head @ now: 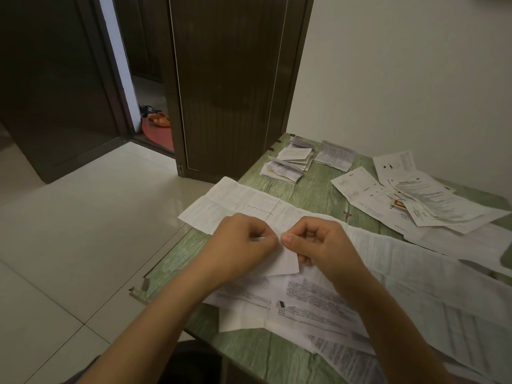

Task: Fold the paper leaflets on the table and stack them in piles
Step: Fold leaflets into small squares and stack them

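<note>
The small folded leaflet [285, 263] is held just above the near-middle of the green wood-grain counter [313, 187]. It hangs from its top edge down toward the person with a blank white face to the camera. Its lower edge runs roughly left to right, and the hands hide too much of it to tell its long axis. The left hand [243, 245] and right hand [321, 245] meet at that top edge, knuckles almost touching. Each has its fingers curled in tight, and thumb and forefinger pinch the paper. Behind them a long unfolded leaflet [235, 200] lies flat. Its long axis runs on a slant from the counter's left edge, where one end overhangs the floor [83, 217], across to the right and nearer side. More open printed sheets [310, 303] lie under the forearms, overlapping. At the far end sit two piles of folded leaflets [291, 162], fanned rather than squared, with a smaller folded pile [335, 156] just beside them. A loose heap of unfolded sheets [432, 200] lies on the far right. All the paper carries dense printed text and a few dark marks, too small and soft to read. A dark door [227, 79] stands past the counter's far corner, with slippers [160, 119] in the gap beyond it.
</note>
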